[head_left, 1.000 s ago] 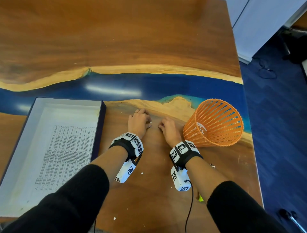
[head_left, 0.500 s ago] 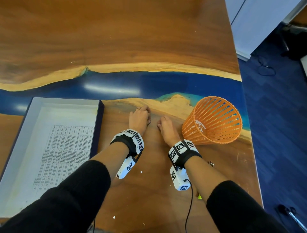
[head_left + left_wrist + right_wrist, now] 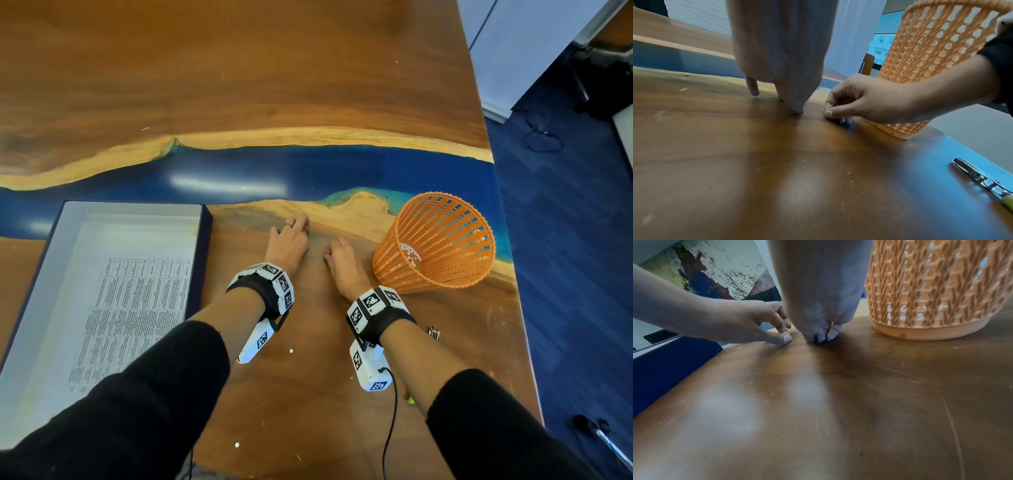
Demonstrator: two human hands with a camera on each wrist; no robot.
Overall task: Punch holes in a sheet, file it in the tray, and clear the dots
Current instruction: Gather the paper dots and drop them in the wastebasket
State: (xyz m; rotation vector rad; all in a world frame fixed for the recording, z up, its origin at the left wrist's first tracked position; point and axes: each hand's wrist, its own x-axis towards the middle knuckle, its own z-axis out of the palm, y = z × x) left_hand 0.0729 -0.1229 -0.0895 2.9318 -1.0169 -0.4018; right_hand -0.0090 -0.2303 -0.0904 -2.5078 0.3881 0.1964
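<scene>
On the wooden table my left hand (image 3: 304, 235) rests with fingers stretched forward, and its thumb (image 3: 797, 109) presses down on the wood. Just to its right my right hand (image 3: 330, 251) has curled fingers, thumb against forefinger, tips touching the table (image 3: 829, 110). No dot shows between them. The orange mesh basket (image 3: 435, 246) beside my right hand holds several white paper dots (image 3: 409, 255). Loose dots (image 3: 291, 351) lie nearer to me, one (image 3: 236, 444) by the front edge. The printed sheet (image 3: 133, 308) lies in the tray (image 3: 207, 253) at the left.
A metal hand punch (image 3: 982, 180) with a green handle lies on the table behind my right wrist, near the right edge. The tray's dark blue wall (image 3: 670, 363) stands close to the left of my hands. Blue floor drops off beyond the table's right edge.
A white dot seen beside my left thumb a second ago is out of sight now. Both hands have stayed close together on the same patch of table.
</scene>
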